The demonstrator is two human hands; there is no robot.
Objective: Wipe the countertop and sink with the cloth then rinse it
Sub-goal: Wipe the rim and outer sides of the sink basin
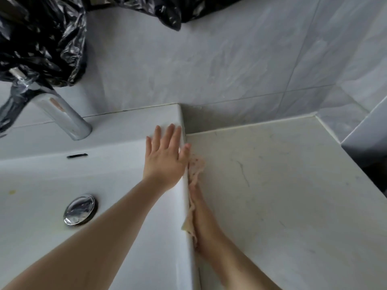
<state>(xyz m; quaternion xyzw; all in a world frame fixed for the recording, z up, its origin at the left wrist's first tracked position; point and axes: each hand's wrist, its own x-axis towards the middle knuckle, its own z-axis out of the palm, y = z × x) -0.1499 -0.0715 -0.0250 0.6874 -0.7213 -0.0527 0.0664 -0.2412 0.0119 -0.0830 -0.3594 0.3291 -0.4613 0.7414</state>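
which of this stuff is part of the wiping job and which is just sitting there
In the job: cloth, countertop, sink, faucet, left hand, right hand.
Just there: black plastic bag, drain plug, wall tiles.

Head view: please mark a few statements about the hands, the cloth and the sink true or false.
1. The left hand lies flat on the sink rim, fingers spread. True.
2. The left hand holds the cloth. False: the cloth is by the right hand, pressed against the sink's outer side next to the countertop.
3. A chrome drain plug sits in the basin. True.
4. The black bag lies in the basin. False: the black bag is up behind the faucet.
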